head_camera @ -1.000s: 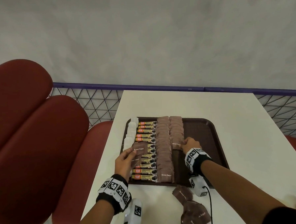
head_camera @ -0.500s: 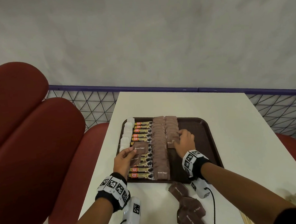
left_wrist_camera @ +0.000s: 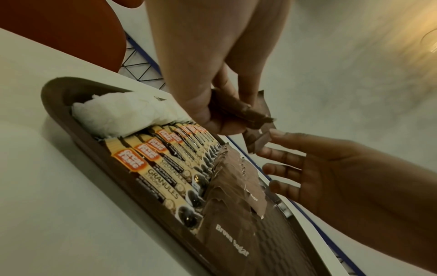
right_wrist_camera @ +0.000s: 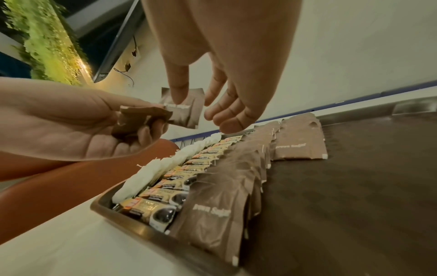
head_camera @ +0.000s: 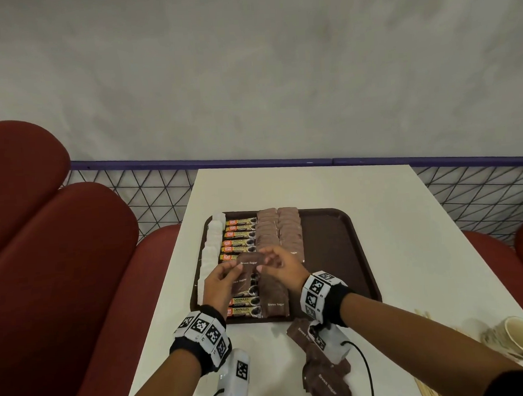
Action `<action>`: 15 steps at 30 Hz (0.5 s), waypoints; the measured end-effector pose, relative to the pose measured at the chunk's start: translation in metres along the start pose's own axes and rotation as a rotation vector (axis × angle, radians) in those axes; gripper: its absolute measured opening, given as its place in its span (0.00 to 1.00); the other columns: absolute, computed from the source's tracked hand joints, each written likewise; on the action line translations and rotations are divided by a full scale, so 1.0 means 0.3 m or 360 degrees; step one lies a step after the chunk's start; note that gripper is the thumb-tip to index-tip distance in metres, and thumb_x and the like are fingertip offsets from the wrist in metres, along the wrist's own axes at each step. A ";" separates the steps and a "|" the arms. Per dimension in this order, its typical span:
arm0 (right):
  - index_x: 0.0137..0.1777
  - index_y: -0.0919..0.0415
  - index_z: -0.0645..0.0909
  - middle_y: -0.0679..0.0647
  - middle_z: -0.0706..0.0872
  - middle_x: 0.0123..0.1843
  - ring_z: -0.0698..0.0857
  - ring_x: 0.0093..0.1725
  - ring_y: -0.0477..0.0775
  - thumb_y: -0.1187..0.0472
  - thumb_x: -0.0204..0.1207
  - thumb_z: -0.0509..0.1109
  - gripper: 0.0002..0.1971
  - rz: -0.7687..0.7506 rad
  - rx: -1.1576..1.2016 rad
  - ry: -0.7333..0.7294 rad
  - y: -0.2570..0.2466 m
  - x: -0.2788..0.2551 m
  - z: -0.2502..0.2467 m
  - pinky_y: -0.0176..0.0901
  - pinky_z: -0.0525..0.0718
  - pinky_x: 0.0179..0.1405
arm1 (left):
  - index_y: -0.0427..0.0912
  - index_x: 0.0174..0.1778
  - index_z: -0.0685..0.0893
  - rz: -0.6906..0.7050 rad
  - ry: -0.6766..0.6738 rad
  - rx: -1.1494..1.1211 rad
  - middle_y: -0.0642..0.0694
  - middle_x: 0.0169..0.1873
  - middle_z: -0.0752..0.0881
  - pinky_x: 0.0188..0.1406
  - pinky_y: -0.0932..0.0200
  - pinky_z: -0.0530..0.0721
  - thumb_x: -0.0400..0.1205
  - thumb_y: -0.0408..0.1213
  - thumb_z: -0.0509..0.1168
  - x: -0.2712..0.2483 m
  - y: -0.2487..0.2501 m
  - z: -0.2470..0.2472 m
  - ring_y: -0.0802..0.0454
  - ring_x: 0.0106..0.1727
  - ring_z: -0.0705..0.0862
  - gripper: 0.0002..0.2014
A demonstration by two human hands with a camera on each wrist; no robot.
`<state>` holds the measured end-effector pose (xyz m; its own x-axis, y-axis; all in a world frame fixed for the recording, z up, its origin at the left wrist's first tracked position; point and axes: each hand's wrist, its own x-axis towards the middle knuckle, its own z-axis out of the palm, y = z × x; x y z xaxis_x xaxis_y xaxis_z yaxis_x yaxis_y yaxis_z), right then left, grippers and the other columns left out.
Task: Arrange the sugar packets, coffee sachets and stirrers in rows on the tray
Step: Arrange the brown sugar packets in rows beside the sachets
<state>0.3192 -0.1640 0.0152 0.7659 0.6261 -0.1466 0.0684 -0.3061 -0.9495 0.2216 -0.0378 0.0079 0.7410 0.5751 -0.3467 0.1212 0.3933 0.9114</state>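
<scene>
The left hand (head_camera: 220, 283) curls its fingers and thumb around a small bunch of brown sugar packets (head_camera: 243, 271). The left wrist view shows the bunch pinched between thumb and fingers (left_wrist_camera: 214, 119). The right hand (head_camera: 283, 266) reaches in with loose, spread fingers. In the right wrist view its thumb (right_wrist_camera: 178, 87) lies on one packet (right_wrist_camera: 189, 110) that sticks out of the bunch, and the other fingers are apart from it. I cannot tell if it really pinches that packet.

Both hands are over the near left part of the brown tray (head_camera: 345, 254). On the tray lie four rows: white packets (head_camera: 212, 242) at the left edge, then coffee sachets (head_camera: 241, 235), then two rows of brown sugar packets (head_camera: 268, 233). The second brown row (head_camera: 289, 229) is shorter.

Only the head view shows what is off the tray: more brown packets (head_camera: 324, 379) on the white table (head_camera: 407, 235), a paper cup (head_camera: 516, 337) lying on its side and wooden stirrers (head_camera: 428, 392) at the right.
</scene>
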 end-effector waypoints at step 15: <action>0.45 0.59 0.77 0.53 0.82 0.44 0.79 0.44 0.51 0.66 0.76 0.67 0.02 0.0167 -0.0273 0.0583 0.013 0.035 -0.156 0.38 0.74 0.43 | 0.35 0.65 0.75 -0.0055 0.0067 0.0106 0.35 0.56 0.82 0.58 0.51 0.79 0.71 0.17 0.68 0.032 -0.020 -0.037 0.40 0.59 0.81 0.26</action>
<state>0.3574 -0.1923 0.0230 0.9489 0.2984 -0.1023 0.0599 -0.4888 -0.8703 0.2207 -0.0266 -0.0035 0.7072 0.5922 -0.3862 0.1912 0.3657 0.9109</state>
